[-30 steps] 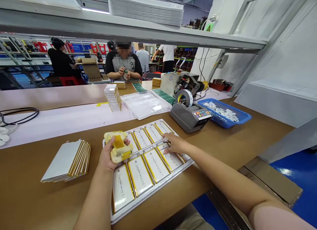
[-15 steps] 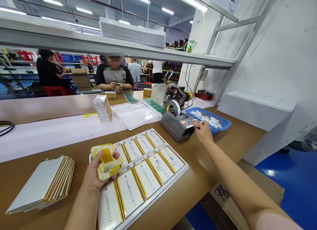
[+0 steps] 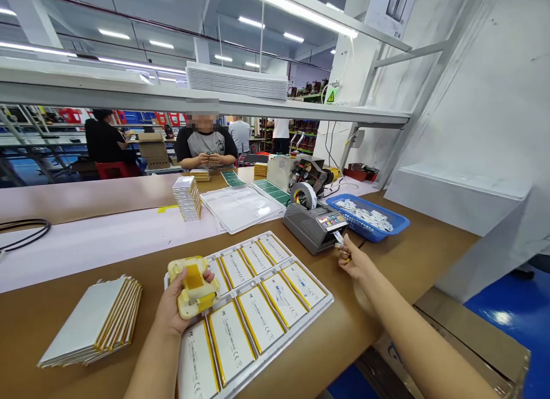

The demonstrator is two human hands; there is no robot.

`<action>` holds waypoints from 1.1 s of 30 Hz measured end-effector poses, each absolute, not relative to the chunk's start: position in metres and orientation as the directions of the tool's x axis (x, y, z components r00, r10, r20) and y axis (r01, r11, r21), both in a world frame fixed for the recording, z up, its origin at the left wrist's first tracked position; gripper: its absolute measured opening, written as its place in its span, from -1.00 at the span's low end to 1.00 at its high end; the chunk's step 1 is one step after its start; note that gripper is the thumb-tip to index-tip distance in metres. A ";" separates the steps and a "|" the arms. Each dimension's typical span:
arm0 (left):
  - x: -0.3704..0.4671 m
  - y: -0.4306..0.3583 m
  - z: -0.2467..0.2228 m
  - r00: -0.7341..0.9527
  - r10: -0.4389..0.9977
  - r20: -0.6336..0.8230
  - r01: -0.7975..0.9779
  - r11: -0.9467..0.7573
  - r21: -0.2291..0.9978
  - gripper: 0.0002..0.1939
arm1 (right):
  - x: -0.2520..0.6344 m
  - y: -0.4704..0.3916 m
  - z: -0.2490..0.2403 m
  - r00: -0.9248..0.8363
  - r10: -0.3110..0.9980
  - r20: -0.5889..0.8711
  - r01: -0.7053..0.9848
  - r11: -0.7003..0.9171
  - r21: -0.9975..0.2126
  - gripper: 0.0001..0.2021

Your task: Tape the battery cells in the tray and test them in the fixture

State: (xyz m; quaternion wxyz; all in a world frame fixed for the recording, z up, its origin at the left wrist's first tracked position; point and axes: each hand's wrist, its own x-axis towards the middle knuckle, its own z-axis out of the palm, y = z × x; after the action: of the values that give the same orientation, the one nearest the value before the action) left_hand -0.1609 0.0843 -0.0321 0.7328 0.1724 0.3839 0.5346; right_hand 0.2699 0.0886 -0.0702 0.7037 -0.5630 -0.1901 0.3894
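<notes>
My left hand [image 3: 171, 304] is wrapped round a cream plastic fixture [image 3: 185, 308] with an amber patch in its middle, held above the left side of a clear tray [image 3: 296, 327]. Flat white battery cells [image 3: 232, 343] with yellow edges lie in rows in that tray. To the right, the fingers of my right hand [image 3: 356, 263] pinch a short white tape strip [image 3: 339, 237] with blue marks. The strip is at the front mouth of a grey tape dispenser [image 3: 306, 230]. A tape roll [image 3: 308, 194] sits on top of the dispenser.
A blue basket [image 3: 378, 235] of small white pieces stands behind my right hand. Stacked cells [image 3: 83, 322] lie at the left, and another stack [image 3: 184, 198] stands farther back near empty trays [image 3: 240, 207]. A shelf [image 3: 258, 108] spans overhead. A person [image 3: 206, 146] sits opposite.
My right hand has moved from the dispenser's button panel down to its mouth and now pinches a tape strip there. My left hand still holds the fixture. The view has tilted up slightly.
</notes>
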 end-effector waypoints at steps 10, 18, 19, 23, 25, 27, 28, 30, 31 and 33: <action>-0.161 0.082 -0.037 0.174 0.896 -0.408 -0.700 0.404 0.590 -0.68 | 0.175 0.054 -0.033 0.049 0.920 0.388 0.441 0.329 -0.835 -0.76; -0.161 0.081 -0.042 0.172 0.892 -0.418 -0.717 0.404 0.568 -0.66 | 0.069 0.049 -0.027 -0.685 0.707 -0.174 0.717 0.611 -0.336 -0.70; -0.161 0.081 -0.042 0.179 0.891 -0.418 -0.716 0.409 0.565 -0.67 | 0.068 0.053 -0.030 -0.660 0.726 -0.192 0.743 0.592 -0.313 -0.64; -0.162 0.083 -0.043 0.185 0.890 -0.416 -0.708 0.414 0.572 -0.66 | 0.071 0.067 -0.042 -0.517 0.839 -0.169 0.828 0.440 -0.347 -0.42; -0.162 0.082 -0.043 0.176 0.891 -0.418 -0.711 0.409 0.572 -0.67 | 0.072 0.069 -0.048 -0.506 0.847 -0.164 0.815 0.407 -0.413 -0.45; -0.163 0.081 -0.043 0.166 0.890 -0.424 -0.714 0.405 0.571 -0.67 | 0.072 0.068 -0.055 -0.502 0.859 -0.099 0.784 0.404 -0.471 -0.59; -0.163 0.080 -0.043 0.160 0.891 -0.426 -0.715 0.402 0.572 -0.67 | 0.072 0.067 -0.059 -0.506 0.862 -0.040 0.753 0.419 -0.507 -0.67; -0.164 0.080 -0.041 0.151 0.893 -0.425 -0.716 0.395 0.575 -0.68 | 0.079 0.065 -0.066 -0.476 0.870 0.130 0.655 0.449 -0.608 -0.77; -0.165 0.079 -0.041 0.152 0.893 -0.423 -0.716 0.394 0.576 -0.68 | 0.087 0.066 -0.069 -0.412 0.885 0.217 0.601 0.443 -0.665 -0.78; -0.165 0.079 -0.039 0.149 0.893 -0.425 -0.711 0.395 0.581 -0.68 | 0.113 0.069 -0.069 -0.171 0.928 0.330 0.525 0.369 -0.767 -0.71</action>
State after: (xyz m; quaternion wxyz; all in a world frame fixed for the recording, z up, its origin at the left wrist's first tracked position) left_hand -0.1648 0.0795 -0.0394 0.7480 0.1220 0.3717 0.5361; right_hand 0.1125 0.0693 -0.0689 0.4024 -0.5025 -0.7229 0.2509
